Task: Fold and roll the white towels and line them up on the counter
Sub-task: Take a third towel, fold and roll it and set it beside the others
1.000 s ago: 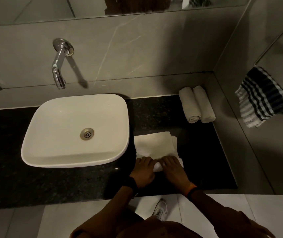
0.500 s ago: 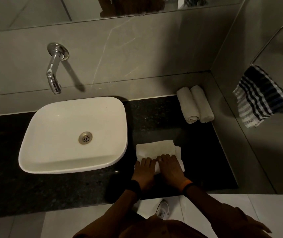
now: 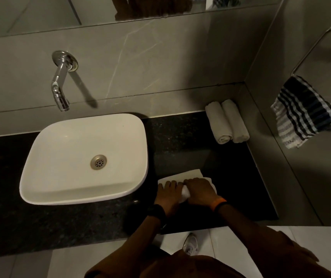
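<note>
- On the black counter [image 3: 231, 167], just right of the white basin [image 3: 84, 157], a white towel [image 3: 182, 175] is laid flat, its near end rolled up under both hands.
- The left hand [image 3: 169, 194] is pressed palm-down on the roll, fingers spread forward and not closed around it.
- The right hand [image 3: 199, 190] is curled over the roll and clamped on it.
- Two rolled towels [image 3: 227, 121] are lined up side by side, touching, in the far right corner, well apart from the hands.
- A striped cloth [image 3: 303, 113] is hung on the right wall.
</note>
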